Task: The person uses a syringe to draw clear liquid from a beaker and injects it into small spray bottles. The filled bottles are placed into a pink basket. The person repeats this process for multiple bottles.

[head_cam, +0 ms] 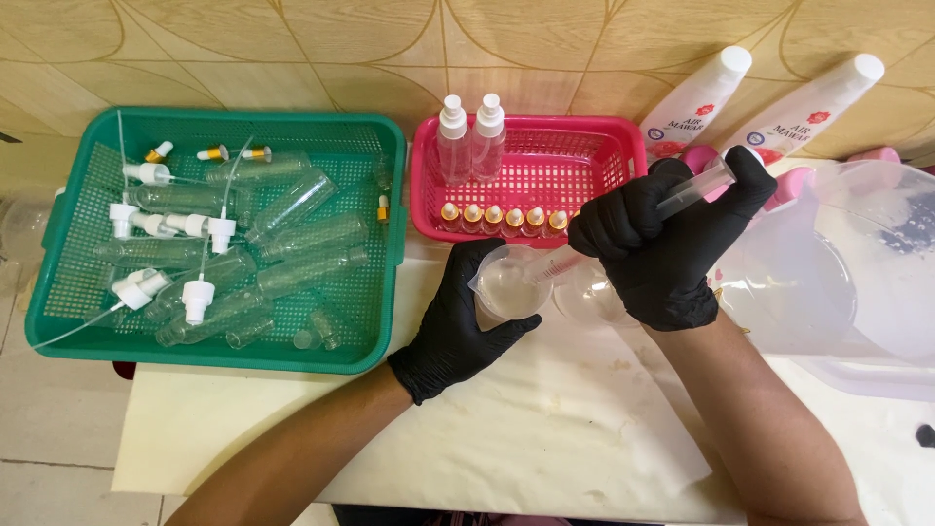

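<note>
Black-gloved left hand (458, 326) wrapped around small clear beaker (508, 284), steadying it beside pink basket (623, 146); right hand (662, 239) gripping syringe (638, 222), tip angled into beaker.

Left hand (458, 326) gloved, fingers curled in a cupping grip, just left of right hand (662, 244), gloved, fist-closed, thumb up.

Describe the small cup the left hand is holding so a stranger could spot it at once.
Start at the pink basket in the middle, then drop to the white mat just below its front edge. There the black-gloved left hand grips a small clear cup. Unlike the empty clear cup beside it, a syringe from the right hand dips into it.
</note>
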